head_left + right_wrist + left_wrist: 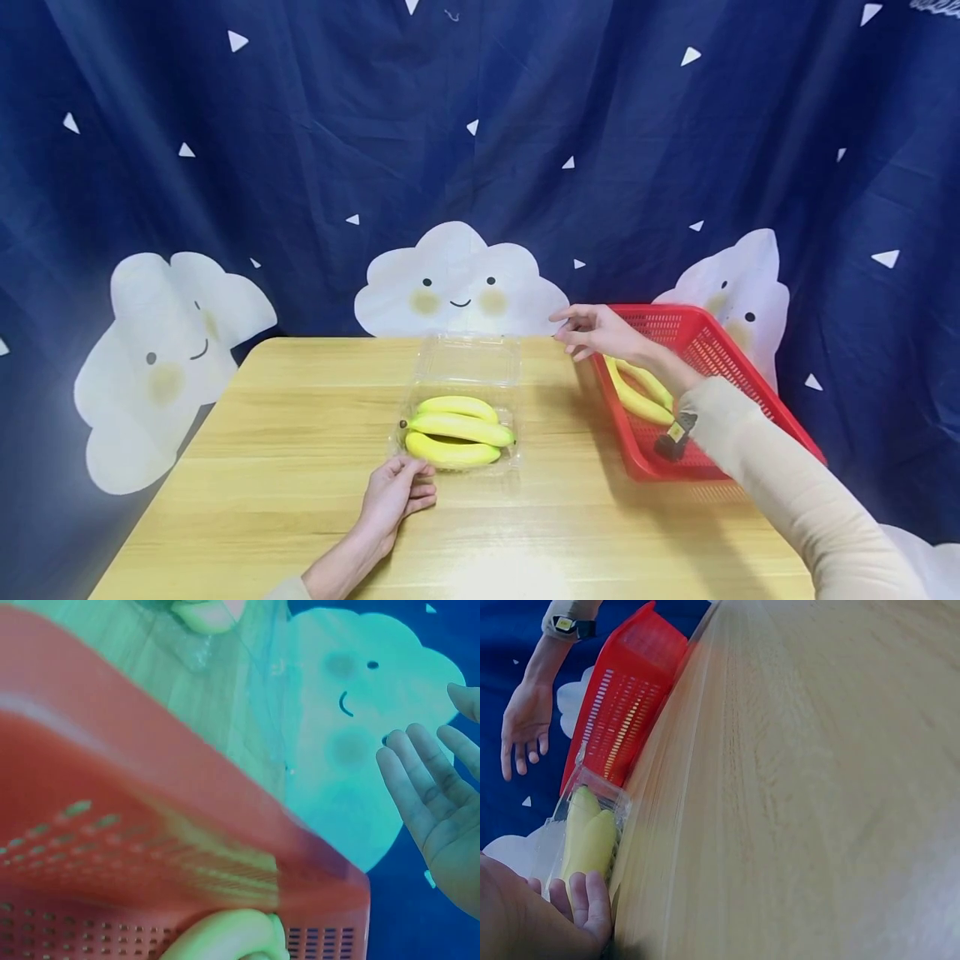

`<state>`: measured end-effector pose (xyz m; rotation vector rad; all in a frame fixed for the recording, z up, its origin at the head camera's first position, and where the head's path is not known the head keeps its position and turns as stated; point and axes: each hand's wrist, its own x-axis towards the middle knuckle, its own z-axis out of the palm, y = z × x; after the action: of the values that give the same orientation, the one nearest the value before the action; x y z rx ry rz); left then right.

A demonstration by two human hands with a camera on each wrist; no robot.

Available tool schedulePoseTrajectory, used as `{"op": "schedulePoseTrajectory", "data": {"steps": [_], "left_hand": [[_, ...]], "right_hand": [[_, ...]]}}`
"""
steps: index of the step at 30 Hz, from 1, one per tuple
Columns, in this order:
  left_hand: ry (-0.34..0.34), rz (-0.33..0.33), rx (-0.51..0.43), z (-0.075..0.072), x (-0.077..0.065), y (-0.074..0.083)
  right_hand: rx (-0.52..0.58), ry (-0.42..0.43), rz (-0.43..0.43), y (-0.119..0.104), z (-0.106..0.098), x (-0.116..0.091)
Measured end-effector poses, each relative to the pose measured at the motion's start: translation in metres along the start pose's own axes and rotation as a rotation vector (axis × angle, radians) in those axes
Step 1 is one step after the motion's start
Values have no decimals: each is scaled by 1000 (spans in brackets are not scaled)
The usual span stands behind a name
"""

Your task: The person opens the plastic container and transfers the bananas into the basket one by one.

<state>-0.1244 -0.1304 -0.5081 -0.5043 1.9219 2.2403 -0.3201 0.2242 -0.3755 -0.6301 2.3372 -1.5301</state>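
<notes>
A clear plastic clamshell box (468,360) lies with its lid raised at the back, holding three yellow bananas (459,429). My left hand (393,497) pinches the box's front left corner between thumb and forefinger, the other fingers loosely bent; the left wrist view hides the thumb. Above the left rim of a red plastic basket (780,417), my right hand (600,331) hovers with fingers spread loosely and nothing in them. Inside that basket lie more bananas (637,400), partly covered by the right forearm. The right wrist view shows a banana (225,935) by the basket wall.
The wooden table (300,433) carries the box at its middle and the basket at its right side. Behind it hangs a dark blue curtain (375,150) with white clouds. A small black camera (675,439) sits on the right wrist, over the basket.
</notes>
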Motion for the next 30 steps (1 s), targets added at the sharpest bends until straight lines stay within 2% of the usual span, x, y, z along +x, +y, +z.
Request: {"op": "schedulePoseTrajectory", "data": {"steps": [10,19,30], "left_hand": [[1,6,4,1,-2,3],[-5,6,1,2,-1,3],[-3,0,-6,1,-1,0]], "right_hand": [[-83,-59,0,-5,20,9],[-114,-122,12,-9,33,15],[-137,-217,49,-6,64,25]]}}
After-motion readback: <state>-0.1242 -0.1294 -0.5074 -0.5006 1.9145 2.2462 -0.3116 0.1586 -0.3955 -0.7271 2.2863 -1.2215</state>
